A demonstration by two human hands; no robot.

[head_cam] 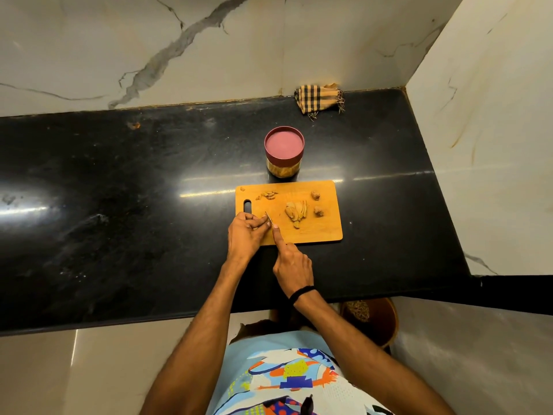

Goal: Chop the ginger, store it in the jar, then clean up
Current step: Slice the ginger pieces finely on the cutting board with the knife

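Note:
A wooden cutting board (323,232) lies on the black counter. On it are a fanned pile of ginger slices (295,213), two ginger chunks (315,195) at the right and small peel scraps (267,195) at the back left. A jar with a maroon lid (284,142) stands closed just behind the board. My right hand (291,265) grips a knife's handle, index finger stretched along the thin blade (268,217). My left hand (246,233) is curled at the board's left end, its fingertips pinching the blade; anything between them is hidden.
A checked cloth (320,98) lies crumpled in the back corner by the marble wall. The black counter (119,205) stretches far to the left. A brown bin (372,320) with scraps stands on the floor below the counter's front edge, to my right.

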